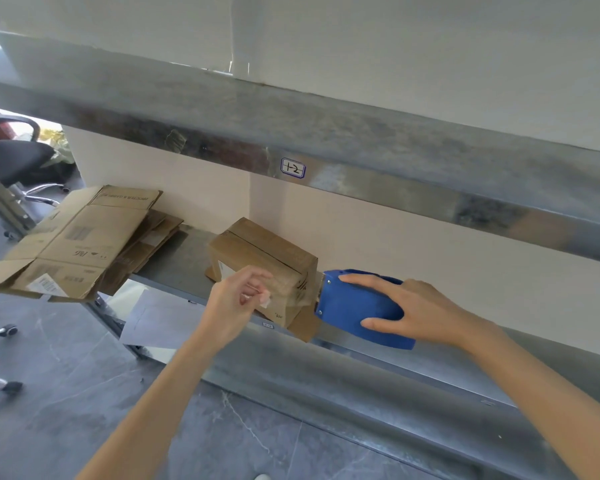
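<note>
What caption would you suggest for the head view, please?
Right hand grips a blue tape dispenser by a small cardboard box while left hand pinches clear tape.

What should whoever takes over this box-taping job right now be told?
Left hand pinches the clear tape at the front of the box. Right hand grips the blue tape dispenser at the box's right end. Box sits on the metal shelf, flattened cartons to its left. Done: tape runs from dispenser onto the box. Left: probably press it down, cut it; the top seam looks untaped.
</note>
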{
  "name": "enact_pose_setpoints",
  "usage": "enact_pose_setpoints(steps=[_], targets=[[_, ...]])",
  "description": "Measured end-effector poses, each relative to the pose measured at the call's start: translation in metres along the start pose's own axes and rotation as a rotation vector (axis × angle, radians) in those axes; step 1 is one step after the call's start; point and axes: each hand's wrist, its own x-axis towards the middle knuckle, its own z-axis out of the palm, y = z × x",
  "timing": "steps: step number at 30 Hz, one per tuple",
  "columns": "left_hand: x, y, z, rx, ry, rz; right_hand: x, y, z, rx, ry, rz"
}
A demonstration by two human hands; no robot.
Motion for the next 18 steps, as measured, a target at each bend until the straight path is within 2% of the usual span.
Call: enact_pose_setpoints(steps=[4,9,18], targets=[[0.001,0.002,0.008,0.043,0.011,0.107,0.002,0.001,-0.005,-0.013,-0.013,0.03],[0.001,-0.01,0.017,0.082,-0.014,0.159,0.006,0.005,0.005,-0.059,-0.068,0.004],[0.003,-0.035,0.031,0.147,0.029,0.209,0.012,0.019,0.012,-0.108,-0.007,-0.002]])
